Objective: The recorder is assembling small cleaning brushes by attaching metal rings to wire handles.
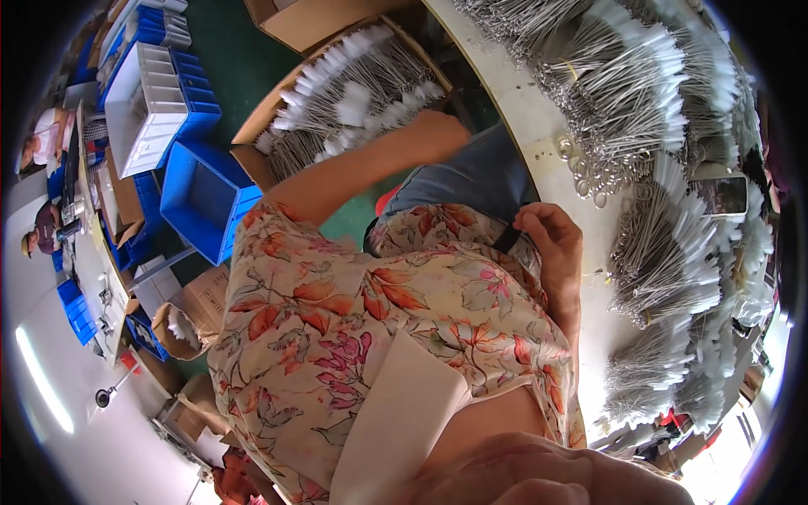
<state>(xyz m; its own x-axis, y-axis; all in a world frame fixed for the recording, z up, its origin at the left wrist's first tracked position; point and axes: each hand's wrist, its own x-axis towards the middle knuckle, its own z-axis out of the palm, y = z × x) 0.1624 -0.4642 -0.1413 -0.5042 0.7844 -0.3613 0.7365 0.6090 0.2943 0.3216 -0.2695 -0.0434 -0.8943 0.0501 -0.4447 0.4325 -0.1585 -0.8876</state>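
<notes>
My left hand is closed beside an open cardboard box, above my jeans. Whatever its curled fingers hold, if anything, is hidden. Inside the box lie many thin wire-stemmed brushes with white bristle ends. Near the table's edge, my right hand has its fingers bent and the thumb pressed against them. I cannot make out anything in that pinch. Loose metal rings lie on the pale table, close to bundles of similar wire brushes.
More brush bundles are heaped along the table. A phone-like dark screen rests among them. Blue crates and a white crate stand at the left. Two people are at the far left. Another cardboard box is beyond the brushes.
</notes>
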